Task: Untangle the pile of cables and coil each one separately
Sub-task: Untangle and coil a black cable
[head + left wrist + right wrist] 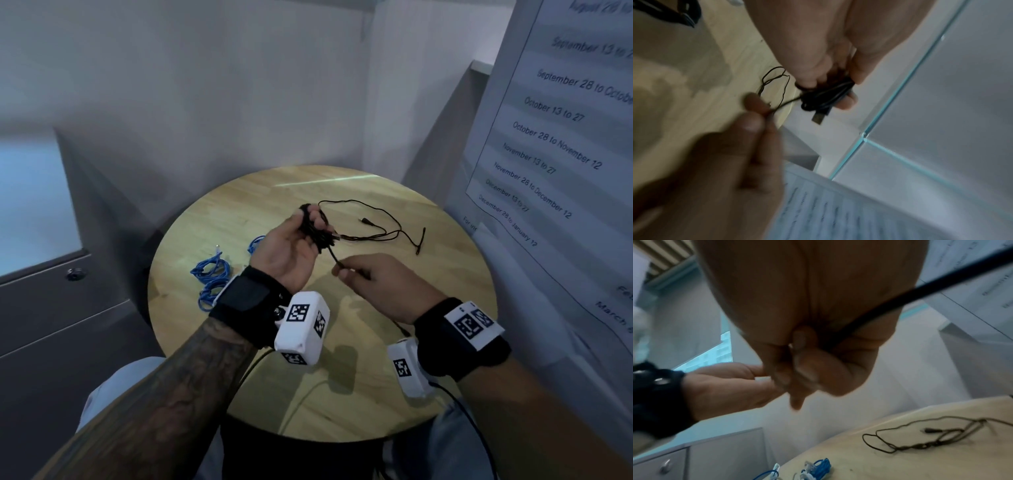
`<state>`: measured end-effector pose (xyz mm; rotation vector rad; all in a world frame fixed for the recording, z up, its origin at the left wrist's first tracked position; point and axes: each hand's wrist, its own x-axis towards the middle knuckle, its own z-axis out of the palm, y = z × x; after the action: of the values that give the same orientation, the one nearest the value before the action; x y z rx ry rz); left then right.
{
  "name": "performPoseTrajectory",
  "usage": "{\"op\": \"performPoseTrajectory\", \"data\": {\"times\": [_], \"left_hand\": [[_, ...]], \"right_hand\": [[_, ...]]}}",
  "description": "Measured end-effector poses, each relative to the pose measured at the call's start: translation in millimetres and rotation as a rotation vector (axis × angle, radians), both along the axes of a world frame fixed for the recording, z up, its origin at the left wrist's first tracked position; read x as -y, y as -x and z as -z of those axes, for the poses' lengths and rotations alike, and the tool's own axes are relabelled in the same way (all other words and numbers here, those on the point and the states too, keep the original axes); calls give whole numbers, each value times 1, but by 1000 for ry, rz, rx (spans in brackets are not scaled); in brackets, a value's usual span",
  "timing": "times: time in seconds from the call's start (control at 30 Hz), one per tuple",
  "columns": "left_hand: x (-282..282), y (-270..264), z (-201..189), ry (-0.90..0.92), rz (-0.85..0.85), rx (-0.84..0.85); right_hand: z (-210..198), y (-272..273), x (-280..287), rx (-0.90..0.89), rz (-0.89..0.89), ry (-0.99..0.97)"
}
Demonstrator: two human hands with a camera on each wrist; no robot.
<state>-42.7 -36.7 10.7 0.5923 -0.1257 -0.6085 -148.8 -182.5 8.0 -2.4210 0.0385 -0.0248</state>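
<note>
Blue cables (210, 274) partly hidden behind left wrist strap (245, 301), black coil (826, 95) mostly covered by left hand (824, 48) fingers, wall notice (561, 137) cut off at right edge, its lower lines unreadable, right hand (807, 321) blurred

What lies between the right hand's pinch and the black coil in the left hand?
Only a short taut run of black cable, seen in the left wrist view, joining right hand to coil in left hand.

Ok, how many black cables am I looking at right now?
2. One thicker black cable is bundled in the left hand, its tail pinched by the right hand. A thin black cable lies loose on the table; its strands may be more than one.
</note>
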Motion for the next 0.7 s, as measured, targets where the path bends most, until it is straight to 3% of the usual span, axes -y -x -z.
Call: {"op": "performPoseTrajectory", "data": {"times": [0.1,0.17,0.27,0.33,0.37,0.47,0.57,0.7], "left_hand": [[-5,-15,4,-31,-138,11],[-4,-17,8,-154,-214,74],[-1,-1,15,-578,-290,507],[1,11,17,-808,-213,796],[1,17,16,-844,-139,860],[3,28,9,-753,95,780],[8,33,5,-672,215,697],[6,32,1,-365,302,329]], "right_hand": [[1,6,-7,-101,-107,57],[-2,9,-14,-85,-161,78],[-15,10,-14,85,-136,22],[-22,10,-10,232,-64,-72],[-25,9,-5,301,-17,-98],[-21,3,14,420,126,-121],[-12,-2,29,412,213,-200],[-2,-6,29,349,167,-202]]}}
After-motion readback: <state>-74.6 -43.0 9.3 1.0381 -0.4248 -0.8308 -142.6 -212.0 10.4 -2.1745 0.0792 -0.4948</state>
